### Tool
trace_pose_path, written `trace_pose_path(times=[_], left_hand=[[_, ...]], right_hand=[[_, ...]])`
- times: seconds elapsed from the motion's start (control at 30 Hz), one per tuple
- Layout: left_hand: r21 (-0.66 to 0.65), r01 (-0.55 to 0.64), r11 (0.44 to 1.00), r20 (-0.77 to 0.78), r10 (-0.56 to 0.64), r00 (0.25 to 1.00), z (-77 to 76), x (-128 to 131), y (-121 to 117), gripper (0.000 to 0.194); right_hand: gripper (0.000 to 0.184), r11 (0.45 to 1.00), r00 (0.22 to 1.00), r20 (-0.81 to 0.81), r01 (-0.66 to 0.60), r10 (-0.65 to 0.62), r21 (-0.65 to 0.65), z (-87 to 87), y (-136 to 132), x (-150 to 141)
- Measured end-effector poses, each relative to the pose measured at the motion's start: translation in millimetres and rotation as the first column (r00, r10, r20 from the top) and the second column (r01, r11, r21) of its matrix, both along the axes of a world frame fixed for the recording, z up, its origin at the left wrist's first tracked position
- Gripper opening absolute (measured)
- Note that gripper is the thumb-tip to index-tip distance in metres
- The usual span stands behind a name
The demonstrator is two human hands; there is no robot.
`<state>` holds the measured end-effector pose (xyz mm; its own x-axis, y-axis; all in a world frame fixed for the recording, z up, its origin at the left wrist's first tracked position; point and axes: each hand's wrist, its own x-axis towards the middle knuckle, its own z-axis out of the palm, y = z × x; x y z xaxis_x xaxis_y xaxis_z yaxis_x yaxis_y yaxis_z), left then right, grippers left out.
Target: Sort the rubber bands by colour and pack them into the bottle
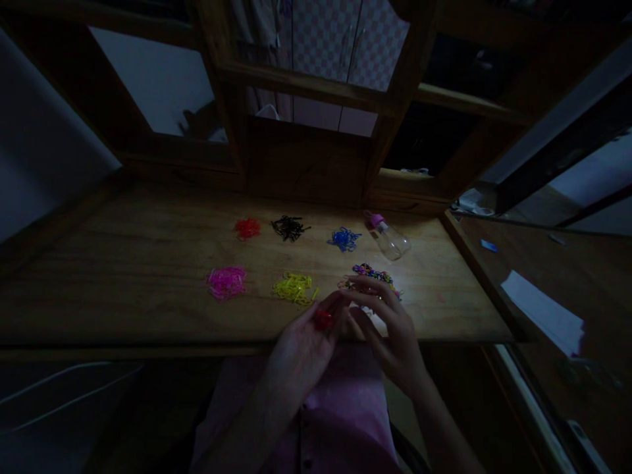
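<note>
Palm up, my left hand [310, 339] is cupped around a few small red clip-like pieces [323, 320] at the table's front edge. My right hand [390, 329] is beside it, fingers bent and apart, with its fingertips close to the left fingers; I see nothing between them. Behind the right fingers lies a mixed-colour pile of clips [375, 273], partly covered by that hand. Sorted piles lie further left and back: yellow clips [293, 288], pink clips [227, 282], red clips [247, 228], black clips [289, 228] and blue clips [344, 239].
A clear bottle with a purple cap [392, 241] lies on the wooden table [148, 263] behind the mixed pile. A wooden shelf unit [309, 161] rises at the back. On the right, a brown surface holds white paper [543, 313] and a small blue packet [488, 245].
</note>
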<state>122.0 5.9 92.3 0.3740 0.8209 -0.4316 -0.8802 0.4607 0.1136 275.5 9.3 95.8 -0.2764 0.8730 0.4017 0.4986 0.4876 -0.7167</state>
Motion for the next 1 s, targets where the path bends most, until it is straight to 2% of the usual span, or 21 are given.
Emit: trace_pose_path(times=[0.07, 0.13, 0.23, 0.27, 0.33, 0.37, 0.43, 0.5, 0.63, 0.77, 0.87, 1.0], left_hand=[[-0.085, -0.014, 0.996, 0.009, 0.015, 1.000, 1.3, -5.0, 3.4, 0.048], [-0.105, -0.072, 0.992, -0.034, 0.069, 0.997, 2.6, -18.7, 12.1, 0.045], [-0.066, -0.185, 0.981, -0.104, 0.177, 0.979, 4.2, -59.9, 42.1, 0.040], [-0.039, -0.231, 0.972, -0.129, 0.224, 0.966, 4.3, -78.3, 57.1, 0.037], [0.100, -0.335, 0.937, -0.242, 0.350, 0.905, 3.4, -117.9, 92.5, 0.031], [0.171, -0.343, 0.924, -0.286, 0.380, 0.880, 2.1, -136.9, 111.3, 0.028], [0.308, -0.363, 0.879, -0.412, 0.468, 0.782, -2.2, -168.7, 146.8, 0.026], [0.343, -0.365, 0.865, -0.479, 0.496, 0.724, -9.1, -188.2, 174.4, 0.030], [0.372, -0.300, 0.878, -0.597, 0.474, 0.648, -27.4, -193.7, 199.6, 0.032], [0.466, -0.100, 0.879, -0.758, 0.455, 0.468, -40.9, -184.5, 204.0, 0.032], [0.512, 0.049, 0.858, -0.809, 0.462, 0.363, -41.6, -181.8, 203.1, 0.038], [0.554, 0.212, 0.805, -0.829, 0.511, 0.226, -29.1, -173.3, 185.2, 0.039]], right_hand=[[0.028, 0.992, 0.990, -0.069, 0.128, -0.126, 0.017, 0.4, 1.0, 9.2], [0.022, 0.974, 0.967, -0.122, 0.225, -0.222, 0.009, -0.5, 2.3, 19.9], [0.016, 0.943, 0.932, -0.143, 0.333, -0.332, -0.021, -5.8, 2.3, 35.7], [0.015, 0.931, 0.921, -0.140, 0.364, -0.365, -0.031, -8.5, 1.8, 40.3], [0.015, 0.910, 0.900, -0.134, 0.412, -0.415, -0.053, -14.4, 0.3, 47.7], [0.016, 0.901, 0.891, -0.134, 0.428, -0.433, -0.064, -17.3, -0.5, 50.3], [0.017, 0.890, 0.880, -0.134, 0.447, -0.456, -0.089, -21.7, -1.8, 53.4], [0.018, 0.885, 0.876, -0.132, 0.453, -0.465, -0.109, -24.1, -2.8, 54.1], [0.019, 0.880, 0.870, -0.144, 0.456, -0.472, -0.135, -24.0, -4.2, 53.4], [0.020, 0.855, 0.841, -0.167, 0.491, -0.515, -0.167, -21.5, -5.7, 56.3], [0.022, 0.826, 0.805, -0.190, 0.533, -0.562, -0.183, -19.3, -7.1, 60.5], [0.023, 0.803, 0.772, -0.220, 0.562, -0.596, -0.200, -18.5, -8.3, 65.0]])
